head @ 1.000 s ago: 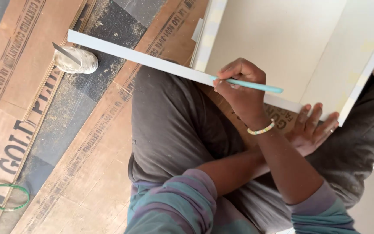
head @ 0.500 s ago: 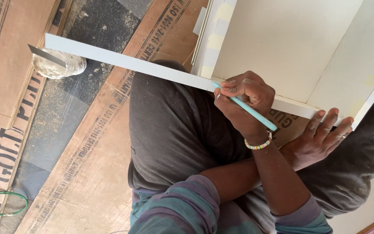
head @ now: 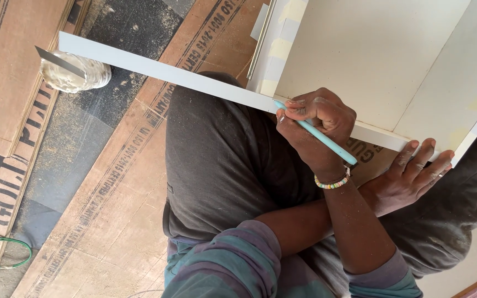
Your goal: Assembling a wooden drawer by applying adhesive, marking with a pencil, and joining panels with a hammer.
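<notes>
the pencil (head: 316, 134) is pale turquoise. the strip (head: 194, 81) and the cabinet panel (head: 371, 49) are off-white, the panel with faint yellowish patches. the bracelet (head: 332, 183) mixes cream, green and orange beads. the trousers (head: 222, 160) are dark grey, dusted pale. the sleeves (head: 238, 265) carry teal and mauve stripes. the cardboard (head: 100, 221) is brown with black lettering. the wire loop (head: 1, 253) is green.

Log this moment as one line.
right hand: holds pencil, tip on white strip | left hand: braces white panel | arms crossed
</notes>
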